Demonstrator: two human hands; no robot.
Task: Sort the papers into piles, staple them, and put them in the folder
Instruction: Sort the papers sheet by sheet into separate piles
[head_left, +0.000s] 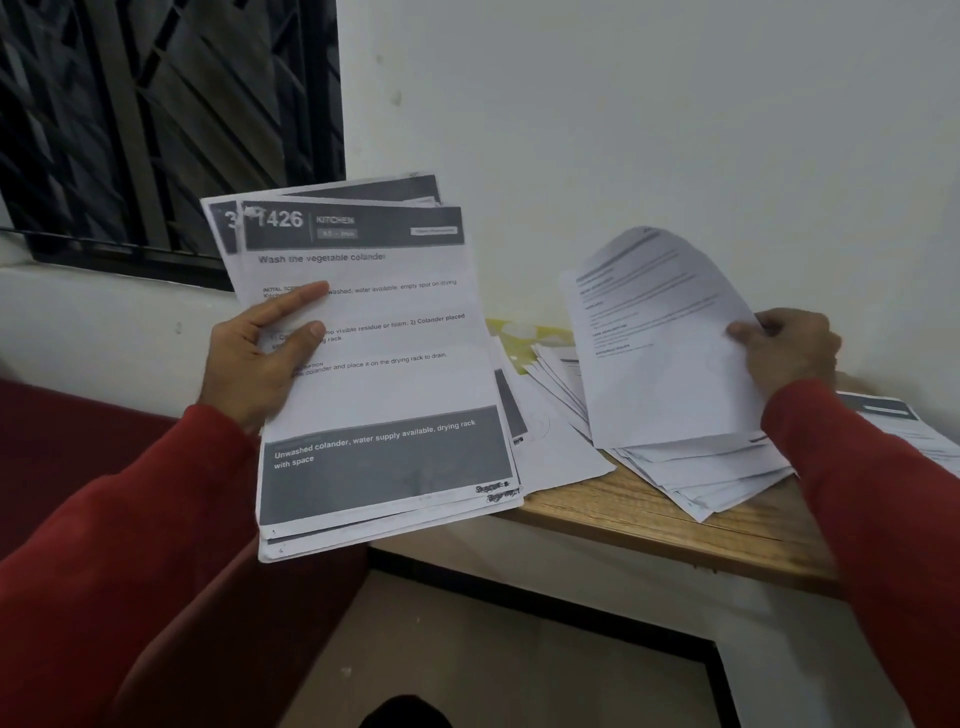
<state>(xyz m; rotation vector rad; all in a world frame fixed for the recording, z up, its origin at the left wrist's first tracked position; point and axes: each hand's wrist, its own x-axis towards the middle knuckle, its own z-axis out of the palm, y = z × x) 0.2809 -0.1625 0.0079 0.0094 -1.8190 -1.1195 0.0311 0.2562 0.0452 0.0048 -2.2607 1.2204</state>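
My left hand (254, 353) grips a stack of printed sheets (384, 374) held up in front of me; the top page reads "1426 KITCHEN, Wash the vegetable colander". My right hand (784, 348) pinches the right edge of a single sheet (660, 353), which curls upward above a fanned pile of loose papers (696, 473) on the wooden table (649, 525). A yellow-green folder (524, 338) lies partly hidden under papers at the back, against the wall. No stapler is visible.
More printed sheets (893, 415) lie at the table's far right behind my right sleeve. A barred window (171, 119) is at upper left, a dark red seat (104, 441) below it. The white wall (649, 130) backs the table. Tiled floor (519, 665) lies below.
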